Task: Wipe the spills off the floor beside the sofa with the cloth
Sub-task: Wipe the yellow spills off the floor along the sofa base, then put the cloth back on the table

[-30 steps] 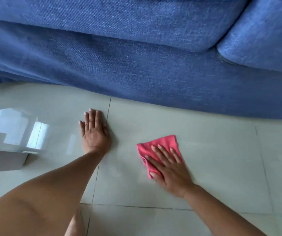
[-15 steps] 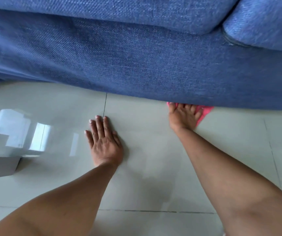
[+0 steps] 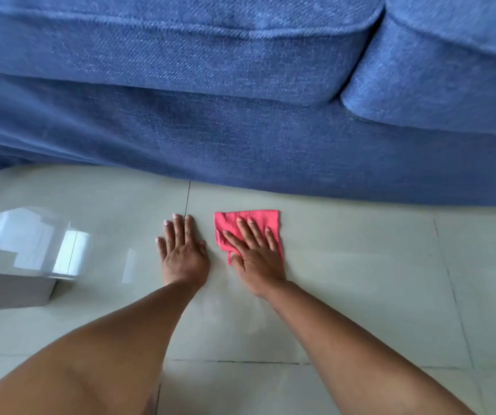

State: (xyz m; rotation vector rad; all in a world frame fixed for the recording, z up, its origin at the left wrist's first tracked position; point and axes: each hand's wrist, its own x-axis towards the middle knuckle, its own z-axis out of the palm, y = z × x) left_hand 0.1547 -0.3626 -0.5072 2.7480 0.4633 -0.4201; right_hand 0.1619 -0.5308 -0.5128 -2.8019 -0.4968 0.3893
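Note:
A folded pink cloth [image 3: 252, 219] lies flat on the glossy pale tile floor [image 3: 360, 280], a short way in front of the blue sofa [image 3: 240, 139]. My right hand [image 3: 255, 253] presses down on the cloth with fingers spread, covering its near half. My left hand [image 3: 182, 250] rests flat on the bare tile just left of the cloth, palm down, holding nothing. No spill shows clearly on the shiny floor; a faint smear sits near my right wrist.
The sofa's base runs across the whole width above my hands, with two seat cushions [image 3: 450, 85] overhanging it. A pale grey box-like object [image 3: 10, 290] stands on the floor at the left edge. Window glare [image 3: 37, 241] reflects off the tiles there.
My right hand has pulled the cloth back from the sofa's base toward me and to the left, beside my left hand. The left hand has stayed planted on the tile.

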